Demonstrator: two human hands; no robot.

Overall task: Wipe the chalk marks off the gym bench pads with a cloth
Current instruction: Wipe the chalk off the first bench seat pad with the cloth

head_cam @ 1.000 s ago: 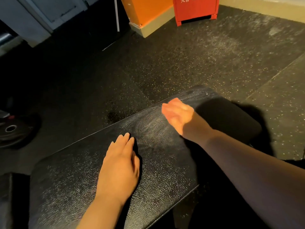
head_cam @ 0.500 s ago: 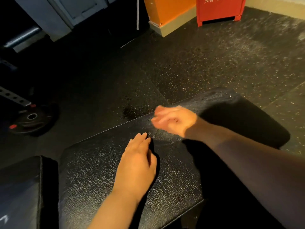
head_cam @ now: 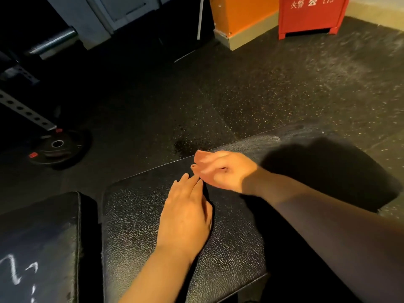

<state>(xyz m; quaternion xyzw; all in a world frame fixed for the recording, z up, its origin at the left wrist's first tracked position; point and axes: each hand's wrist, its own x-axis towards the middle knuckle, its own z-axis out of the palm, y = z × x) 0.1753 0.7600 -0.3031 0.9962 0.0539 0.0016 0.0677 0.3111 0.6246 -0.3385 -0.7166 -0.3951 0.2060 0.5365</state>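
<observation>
While your left hand (head_cam: 185, 213) lies flat on the long bench pad (head_cam: 135, 215), fingers straight and pressed together, your right hand (head_cam: 223, 169) is a blur over that pad's far edge. You cannot tell what its fingers do. White chalk marks (head_cam: 13, 272) sit on the second pad (head_cam: 43, 226), just left of the long pad. Beyond the long pad are 1 weight plate (head_cam: 58, 147), far left, and 1 red cabinet (head_cam: 310, 16), contents hidden.

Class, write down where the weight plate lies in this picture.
In the head view the weight plate lies flat on the dark floor at the left, beside the foot of the perforated metal rail and beyond the left bench pad.
</observation>
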